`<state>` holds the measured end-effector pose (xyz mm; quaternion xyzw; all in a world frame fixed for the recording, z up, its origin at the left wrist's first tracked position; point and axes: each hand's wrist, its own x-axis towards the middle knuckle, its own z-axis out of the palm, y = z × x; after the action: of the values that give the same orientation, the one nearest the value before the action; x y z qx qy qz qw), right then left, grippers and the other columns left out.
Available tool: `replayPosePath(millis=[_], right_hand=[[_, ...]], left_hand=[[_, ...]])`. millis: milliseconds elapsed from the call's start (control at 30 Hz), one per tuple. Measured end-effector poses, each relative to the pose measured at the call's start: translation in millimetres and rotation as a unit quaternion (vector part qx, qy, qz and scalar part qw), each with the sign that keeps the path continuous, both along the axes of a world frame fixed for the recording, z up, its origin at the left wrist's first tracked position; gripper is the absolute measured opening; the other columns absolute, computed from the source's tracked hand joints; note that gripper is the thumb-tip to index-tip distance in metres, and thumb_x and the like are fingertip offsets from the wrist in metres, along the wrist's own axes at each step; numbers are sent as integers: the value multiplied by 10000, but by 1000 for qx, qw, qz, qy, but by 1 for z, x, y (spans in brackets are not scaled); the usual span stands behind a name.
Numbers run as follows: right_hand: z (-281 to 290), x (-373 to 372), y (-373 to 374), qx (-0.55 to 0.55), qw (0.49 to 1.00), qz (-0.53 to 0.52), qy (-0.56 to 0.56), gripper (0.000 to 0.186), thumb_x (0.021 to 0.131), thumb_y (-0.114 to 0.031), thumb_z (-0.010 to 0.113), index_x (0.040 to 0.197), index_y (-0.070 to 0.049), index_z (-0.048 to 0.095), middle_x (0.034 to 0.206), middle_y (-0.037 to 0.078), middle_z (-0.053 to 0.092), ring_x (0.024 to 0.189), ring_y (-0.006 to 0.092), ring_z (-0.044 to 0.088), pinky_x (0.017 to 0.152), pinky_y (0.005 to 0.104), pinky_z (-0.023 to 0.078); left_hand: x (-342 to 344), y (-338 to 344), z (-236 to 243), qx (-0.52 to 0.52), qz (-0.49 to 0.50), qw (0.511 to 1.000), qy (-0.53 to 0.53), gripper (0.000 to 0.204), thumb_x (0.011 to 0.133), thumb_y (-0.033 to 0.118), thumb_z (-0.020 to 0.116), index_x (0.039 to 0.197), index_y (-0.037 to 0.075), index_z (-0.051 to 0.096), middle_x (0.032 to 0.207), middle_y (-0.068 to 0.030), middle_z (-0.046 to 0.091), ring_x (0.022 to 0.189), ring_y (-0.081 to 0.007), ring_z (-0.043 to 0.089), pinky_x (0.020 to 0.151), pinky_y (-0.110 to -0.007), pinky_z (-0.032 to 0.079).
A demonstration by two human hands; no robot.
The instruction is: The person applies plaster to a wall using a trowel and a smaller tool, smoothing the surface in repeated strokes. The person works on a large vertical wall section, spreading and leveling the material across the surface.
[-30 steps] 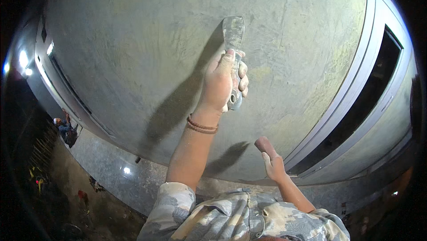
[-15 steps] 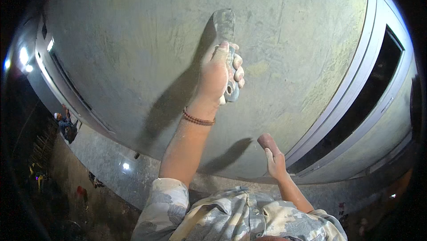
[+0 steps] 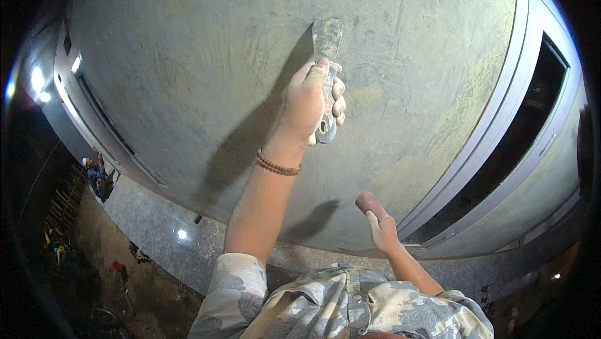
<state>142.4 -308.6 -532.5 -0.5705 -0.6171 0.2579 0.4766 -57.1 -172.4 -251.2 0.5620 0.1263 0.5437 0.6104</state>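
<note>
My left hand [image 3: 303,104], dusted pale, is wrapped round the handle of a putty knife [image 3: 326,37], whose smeared blade points up against the grey-green plastered wall [image 3: 438,26]. The knife casts a shadow down to the left. Lower right, my right hand [image 3: 384,232] grips a dull reddish-brown cylindrical or block-like piece [image 3: 368,202]; I cannot make out exactly what it is. It is held low near the wall, below and right of the knife.
A white-framed window [image 3: 481,148] curves along the right. At far left are another frame [image 3: 87,107], bright lights and another person [image 3: 97,176] with an arm raised to it. A glossy speckled floor [image 3: 156,226] borders darker ground with scattered objects.
My left hand and knife rose from a second ago, moving left and then slightly back right. My right hand shifted slightly right, then back left.
</note>
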Motion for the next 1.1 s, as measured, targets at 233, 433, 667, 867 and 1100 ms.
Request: replayPosePath(millis=[233,433,667,867,1100], right_hand=[[-7,7,-8,1,1000,-18,1,472,1051,-113,481,1517,-33,474,1540,195,512,1446,333,473,1182,380,362],[-11,13,-14,26,998,-52,0,458,1048,-117,487,1496,-22,498,1525,197,528,1422,342,500,1175,373,372],[-12,11,-18,-3,997,-67,45,446,1053,-133,486,1489,-42,512,1514,193,540,1423,339,500,1164,379,384],[-13,6,-18,23,999,-46,6,450,1053,-128,480,1496,-49,503,1526,191,527,1426,340,496,1165,381,382],[-15,11,-22,3,998,-68,15,455,1051,-133,484,1497,-46,500,1544,193,506,1455,336,459,1184,378,357]], left_hand=[[10,-1,9,-18,15,999,36,343,1099,343,463,1153,11,525,746,-44,533,533,-135,526,469,-315,474],[30,-16,-6,-64,-12,984,166,344,1109,368,437,1131,35,525,732,-31,535,520,-126,530,466,-311,477],[34,-8,-8,-1,-10,988,157,370,1110,386,441,1138,27,527,733,-28,541,531,-118,543,475,-302,482],[36,-21,-4,13,7,989,146,379,1107,383,452,1142,14,531,740,-30,542,533,-120,544,486,-301,495],[51,0,-5,79,-12,993,92,355,1108,355,446,1154,11,523,740,-25,538,538,-112,536,487,-297,487]])
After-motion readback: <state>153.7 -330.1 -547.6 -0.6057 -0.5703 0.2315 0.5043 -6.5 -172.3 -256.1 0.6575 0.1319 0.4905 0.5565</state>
